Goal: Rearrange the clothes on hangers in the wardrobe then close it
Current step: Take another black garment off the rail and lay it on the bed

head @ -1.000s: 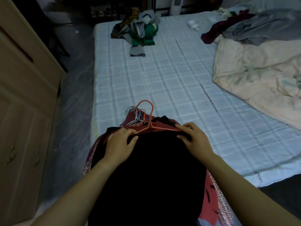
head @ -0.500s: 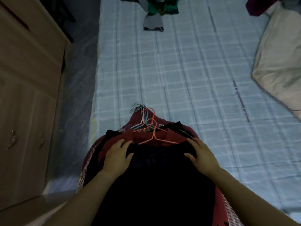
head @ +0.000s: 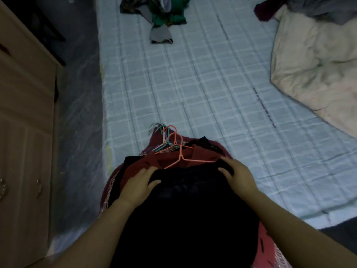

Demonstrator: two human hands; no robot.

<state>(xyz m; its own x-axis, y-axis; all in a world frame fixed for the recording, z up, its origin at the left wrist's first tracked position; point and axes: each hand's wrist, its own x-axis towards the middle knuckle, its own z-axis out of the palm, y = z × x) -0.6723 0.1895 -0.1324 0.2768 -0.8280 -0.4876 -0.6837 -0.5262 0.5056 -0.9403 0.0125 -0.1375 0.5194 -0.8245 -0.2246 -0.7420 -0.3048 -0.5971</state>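
A stack of clothes on hangers lies at the near edge of the bed [head: 193, 89]. On top is a black garment [head: 189, 209]. My left hand [head: 138, 183] pinches its left shoulder between thumb and fingers, and my right hand [head: 238, 176] grips its right shoulder. Just beyond its top edge an orange hanger [head: 181, 151] lies bare on a dark red garment [head: 146, 163]. Several more hanger hooks [head: 161, 129], green, pink and pale, poke out beyond it. The wooden wardrobe [head: 23, 113] stands at the left, its doors seen edge-on.
A heap of green and grey clothes [head: 164, 16] lies at the far end of the bed. A cream blanket [head: 318, 70] covers the bed's right side, with dark garments [head: 266, 10] above it. A narrow strip of floor [head: 77, 113] runs between wardrobe and bed.
Both hands have drawn the black garment toward me, and the orange hanger now lies uncovered on the red garment. The view has tipped downward.
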